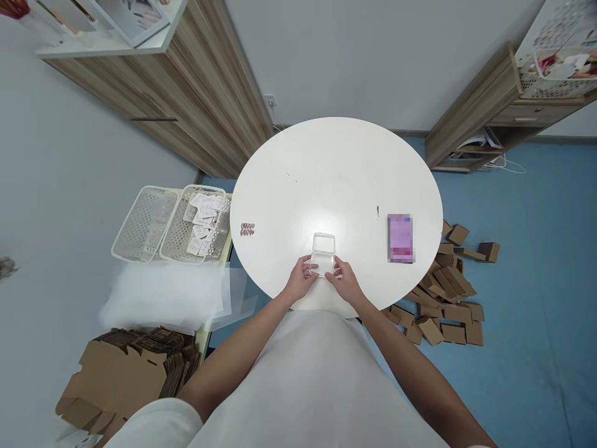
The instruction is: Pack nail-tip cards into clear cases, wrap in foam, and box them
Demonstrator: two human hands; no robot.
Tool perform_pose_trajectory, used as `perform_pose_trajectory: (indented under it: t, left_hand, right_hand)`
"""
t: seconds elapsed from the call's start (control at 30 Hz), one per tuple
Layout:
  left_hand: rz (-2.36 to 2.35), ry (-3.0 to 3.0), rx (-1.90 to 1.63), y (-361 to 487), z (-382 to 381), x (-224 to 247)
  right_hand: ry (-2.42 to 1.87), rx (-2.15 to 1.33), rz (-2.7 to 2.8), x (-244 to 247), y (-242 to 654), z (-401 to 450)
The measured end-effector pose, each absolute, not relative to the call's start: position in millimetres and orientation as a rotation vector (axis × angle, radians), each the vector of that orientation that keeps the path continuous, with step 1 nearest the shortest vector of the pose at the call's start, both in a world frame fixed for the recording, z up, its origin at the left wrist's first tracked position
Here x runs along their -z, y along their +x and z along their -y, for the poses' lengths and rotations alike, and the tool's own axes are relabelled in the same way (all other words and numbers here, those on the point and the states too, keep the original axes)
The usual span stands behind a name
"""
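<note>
pale walls [354, 62] and a blue floor [550, 267] enclose a white oval tabletop [336, 162]. a clear hinged box [323, 252] lies open near the close edge of the tabletop, centred in front of the person's body. orientation: the long axis of the opened box runs straight away from the body, and the hinge crosses it between the far half [323, 241] and the near half [321, 264].

position: the near half lies directly between the left hand [301, 279] and the right hand [346, 280]. neither is nearer; both are in contact. state of the hands: each pinches its own side of the near half between thumb and fingers. the far half extends beyond the fingertips, untouched. whether the base is flat on the tabletop or slightly raised cannot be told.

surroundings: a small set of dark red pieces [247, 229] lies well apart to the left; a blurred purple packet [401, 238] lies well apart to the right. brown cartons [450, 280] lie on the floor at right.
</note>
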State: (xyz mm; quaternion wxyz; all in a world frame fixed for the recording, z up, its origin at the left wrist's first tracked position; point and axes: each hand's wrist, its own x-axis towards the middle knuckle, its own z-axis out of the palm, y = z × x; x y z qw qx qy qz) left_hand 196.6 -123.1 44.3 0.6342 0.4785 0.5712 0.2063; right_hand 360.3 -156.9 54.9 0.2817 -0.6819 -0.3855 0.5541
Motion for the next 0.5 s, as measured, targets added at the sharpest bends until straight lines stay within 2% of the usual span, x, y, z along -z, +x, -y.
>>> perform_pose_trajectory:
  t: [0.23, 0.5]
  left_hand:
    - [-1.440, 1.204, -0.379, 203.1, 110.1, -26.5]
    - [-1.560, 1.318, -0.273, 210.0, 111.2, -28.8]
  right_hand:
    - [-1.874, -1.476, 1.082, -37.8, 361.0, 145.0]
    - [-1.939, -1.487, 1.049, -29.8, 360.9, 146.4]
